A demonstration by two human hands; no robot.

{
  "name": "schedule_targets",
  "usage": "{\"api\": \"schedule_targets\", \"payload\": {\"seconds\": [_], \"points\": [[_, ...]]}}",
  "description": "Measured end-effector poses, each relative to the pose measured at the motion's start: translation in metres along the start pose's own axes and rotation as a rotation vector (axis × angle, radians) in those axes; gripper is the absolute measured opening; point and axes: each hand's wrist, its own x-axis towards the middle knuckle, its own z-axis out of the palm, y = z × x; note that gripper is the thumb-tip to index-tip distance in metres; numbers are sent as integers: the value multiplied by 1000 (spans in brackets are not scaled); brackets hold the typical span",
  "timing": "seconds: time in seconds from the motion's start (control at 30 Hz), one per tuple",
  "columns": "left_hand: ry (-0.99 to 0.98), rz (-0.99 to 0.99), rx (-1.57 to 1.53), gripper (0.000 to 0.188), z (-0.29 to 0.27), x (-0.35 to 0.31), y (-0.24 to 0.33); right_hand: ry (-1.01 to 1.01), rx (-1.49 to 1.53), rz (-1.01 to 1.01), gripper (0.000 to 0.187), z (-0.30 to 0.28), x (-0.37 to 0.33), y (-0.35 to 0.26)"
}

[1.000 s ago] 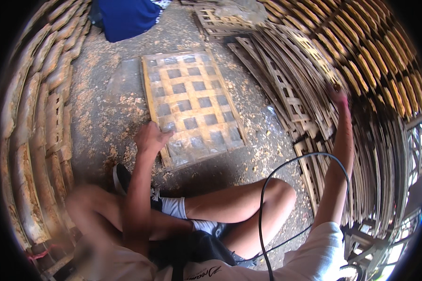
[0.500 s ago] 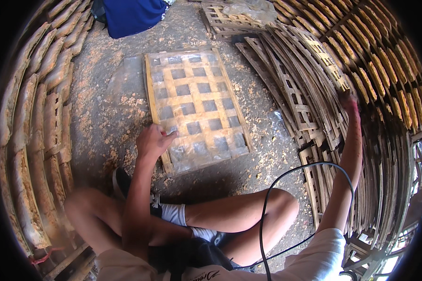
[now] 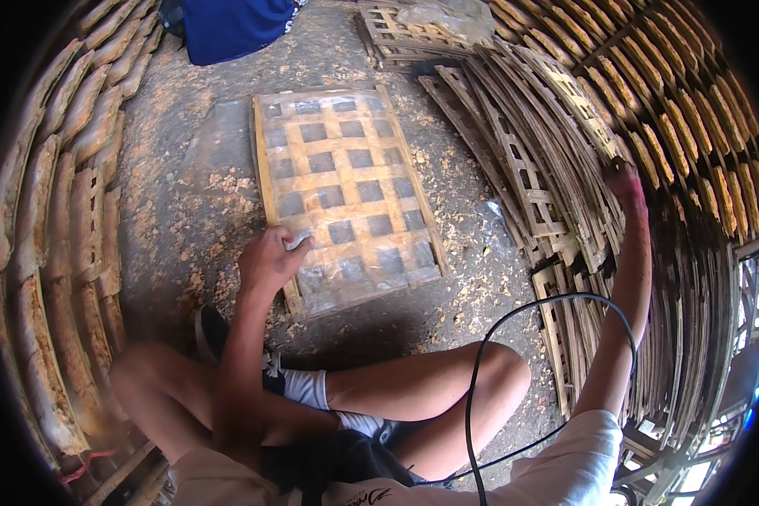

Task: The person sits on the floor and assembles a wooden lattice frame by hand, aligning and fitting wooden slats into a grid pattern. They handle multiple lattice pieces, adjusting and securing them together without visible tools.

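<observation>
Handling slatted frames prob. takes an even edge grip, w/ R hand at the stack & L hand curled (can't tell if either grips) at the film-covered frame on the floor.

Left hand at left edge of wooden lattice frame lying on floor; clear film over slats, grip on film unclear. Right hand stretched to far edge of stacked lattice frames, fingers hard to see. Black cable looping across right forearm. Blue cloth at top.
</observation>
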Motion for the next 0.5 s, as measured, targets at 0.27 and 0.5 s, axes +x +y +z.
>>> {"api": "schedule_targets", "payload": {"seconds": [0.27,0.5], "points": [[-66,-64,-63,59,-5,-3,5,144,-163,-54,38,-18,8,-6],[-1,5,-39,61,1,-2,2,230,-199,53,33,-34,-1,-26]]}}
